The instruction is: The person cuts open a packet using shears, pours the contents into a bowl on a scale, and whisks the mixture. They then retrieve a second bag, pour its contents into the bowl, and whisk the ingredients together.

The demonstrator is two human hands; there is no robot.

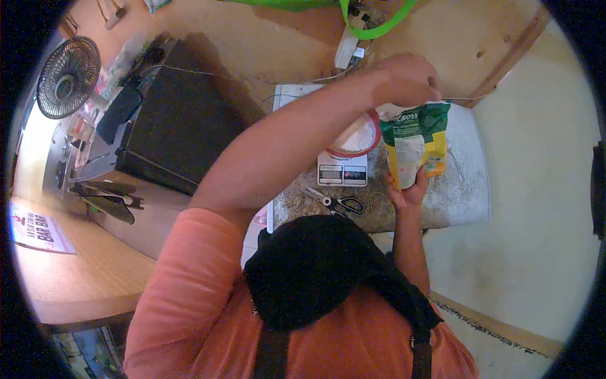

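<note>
My right hand (pixel 411 191) supports a green and yellow seasoning pouch (pixel 413 142) from below, its fingers wrapped round the lower part. The pouch stands upright, with lettering on its front. At its top edge is my left hand (pixel 410 79), closed with the fingers pointing down; what they grip is hidden. Just left of the pouch, partly behind my left forearm, a red-rimmed bowl (pixel 377 136) of white powder (pixel 358 138) rests on a white digital kitchen scale (pixel 342 176). Black-handled scissors (pixel 344 203) lie in front of the scale.
A worn white table (pixel 470 174) bears these things, with a wall on its right. To the left are a large black box-shaped object (pixel 189 120) and a fan (pixel 68 77). A thin cable (pixel 240 77) runs along the back wall, below a green strap (pixel 382 28).
</note>
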